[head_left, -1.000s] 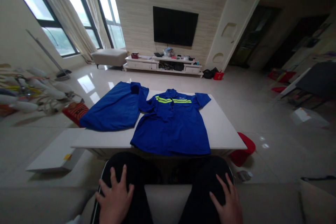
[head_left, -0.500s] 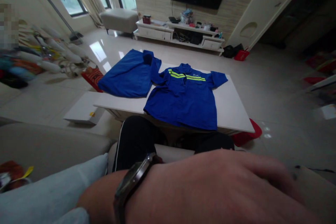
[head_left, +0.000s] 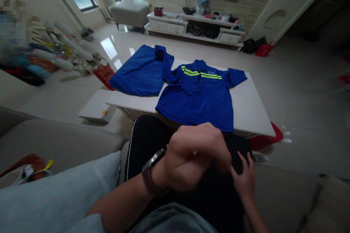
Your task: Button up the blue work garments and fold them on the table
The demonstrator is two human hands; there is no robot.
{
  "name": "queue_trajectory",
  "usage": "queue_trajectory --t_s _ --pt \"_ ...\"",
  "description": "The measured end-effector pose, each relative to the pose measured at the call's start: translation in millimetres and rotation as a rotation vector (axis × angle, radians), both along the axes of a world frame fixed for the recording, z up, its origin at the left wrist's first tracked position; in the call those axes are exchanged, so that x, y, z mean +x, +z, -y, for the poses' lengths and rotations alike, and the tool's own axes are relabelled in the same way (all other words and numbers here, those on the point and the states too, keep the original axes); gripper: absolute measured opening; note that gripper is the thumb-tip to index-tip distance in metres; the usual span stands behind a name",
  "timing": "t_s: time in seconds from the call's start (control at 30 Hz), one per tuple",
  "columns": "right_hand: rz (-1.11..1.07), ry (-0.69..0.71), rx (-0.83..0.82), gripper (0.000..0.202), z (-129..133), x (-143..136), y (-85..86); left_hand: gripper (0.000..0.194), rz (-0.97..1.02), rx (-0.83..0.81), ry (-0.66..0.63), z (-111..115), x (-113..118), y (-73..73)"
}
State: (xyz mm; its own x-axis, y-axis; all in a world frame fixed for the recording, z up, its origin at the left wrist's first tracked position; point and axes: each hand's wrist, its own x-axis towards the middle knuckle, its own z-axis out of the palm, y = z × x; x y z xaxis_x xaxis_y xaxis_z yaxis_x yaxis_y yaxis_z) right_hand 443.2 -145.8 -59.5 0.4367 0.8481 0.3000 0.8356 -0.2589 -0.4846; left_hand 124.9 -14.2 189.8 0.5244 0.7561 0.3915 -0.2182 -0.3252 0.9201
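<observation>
My left hand, with a wristwatch on its wrist, is raised over my lap. Its fingers curl into a loose fist, slightly blurred, and nothing shows in them. Fingers spread, my right hand rests on my right thigh in black trousers. Beyond my knees, a blue work jacket with yellow-green reflective stripes lies spread front up on a white table. Left of it is a folded blue garment, with one jacket sleeve bent against its edge. Neither hand touches the clothes.
I sit on a grey sofa with a pale cushion at my left. A white box stands left of the table, a red stool by its right corner. Across the floor is a white TV cabinet.
My left hand has drawn back from close to the camera and curled its fingers. My right hand has come into view on my thigh. The view has shifted slightly; the clothes lie as before.
</observation>
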Motion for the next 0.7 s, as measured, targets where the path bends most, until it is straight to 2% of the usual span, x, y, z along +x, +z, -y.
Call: queue_trajectory --t_s 0.07,0.17,0.23,0.3,0.4,0.5,0.6,0.7 --pt "-0.007 -0.005 0.014 0.068 -0.7 -0.9 0.3 0.018 0.131 -0.075 0.091 -18.5 11.9 -20.2" --pt "-0.012 -0.012 0.013 0.067 -0.9 -1.6 1.1 0.02 0.112 -0.177 0.121 -33.6 16.8 -51.8" --pt "-0.011 -0.02 0.011 0.067 -0.9 -1.7 1.5 0.02 0.081 -0.193 0.118 -35.1 12.8 -65.0" --pt "-0.008 -0.018 0.012 0.068 -1.0 -1.5 1.5 0.02 0.046 -0.186 0.121 -33.8 7.9 -70.0" --pt "-0.003 -0.01 0.013 0.069 -1.0 -1.4 1.2 0.018 0.0 -0.185 0.11 -33.0 3.7 -69.9" --pt "-0.004 -0.02 0.005 0.068 -0.9 -2.0 1.3 0.012 0.002 -0.223 0.023 -34.9 1.9 -72.5" --pt "-0.001 -0.024 0.001 0.068 -0.9 -2.6 1.7 0.022 0.007 -0.279 -0.05 -37.3 -1.2 -80.9" --pt "0.006 -0.02 0.006 0.068 -1.0 -2.3 1.4 0.025 -0.036 -0.32 -0.038 -38.7 -5.8 -90.4"
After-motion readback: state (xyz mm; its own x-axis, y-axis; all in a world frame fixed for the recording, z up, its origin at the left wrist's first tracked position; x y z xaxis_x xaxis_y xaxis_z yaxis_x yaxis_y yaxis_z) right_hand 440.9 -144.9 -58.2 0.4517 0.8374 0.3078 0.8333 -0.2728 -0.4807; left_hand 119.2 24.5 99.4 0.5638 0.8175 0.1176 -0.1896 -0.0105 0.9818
